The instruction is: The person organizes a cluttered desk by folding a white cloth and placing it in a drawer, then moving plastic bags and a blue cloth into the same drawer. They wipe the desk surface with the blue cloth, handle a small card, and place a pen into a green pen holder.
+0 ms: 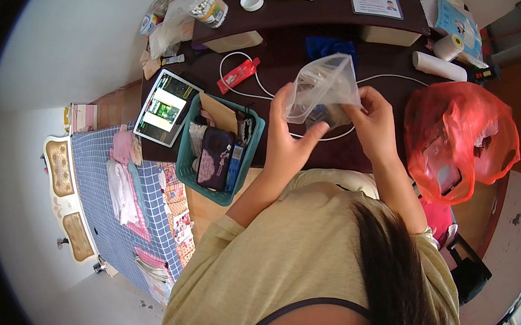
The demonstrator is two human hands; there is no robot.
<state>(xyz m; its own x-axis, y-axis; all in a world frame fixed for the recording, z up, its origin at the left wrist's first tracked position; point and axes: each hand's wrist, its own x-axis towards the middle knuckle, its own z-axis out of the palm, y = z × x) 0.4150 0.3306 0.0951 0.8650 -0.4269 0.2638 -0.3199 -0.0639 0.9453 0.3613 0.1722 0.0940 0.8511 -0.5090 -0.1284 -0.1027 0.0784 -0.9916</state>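
Observation:
A translucent plastic bag (323,86) is held up between my two hands over the dark desk (361,159). My left hand (291,142) supports the bag's left side, fingers behind it and thumb at its lower edge. At the bag's right edge, my right hand (372,117) pinches the plastic between thumb and fingers. Something inside or behind the film shows faintly; I cannot tell what. Just beyond the bag lies a crumpled blue plastic item (330,49). A white cable (261,84) runs across the desk behind my hands, with a red packet (238,75) on it.
Left of my hands are a teal basket (255,147) holding a phone and small items, and a lit tablet (164,107). A red plastic bag (454,130) bulges at the right edge. A raised shelf (314,13) bears a cotton swab tub (210,9), a tube and a card.

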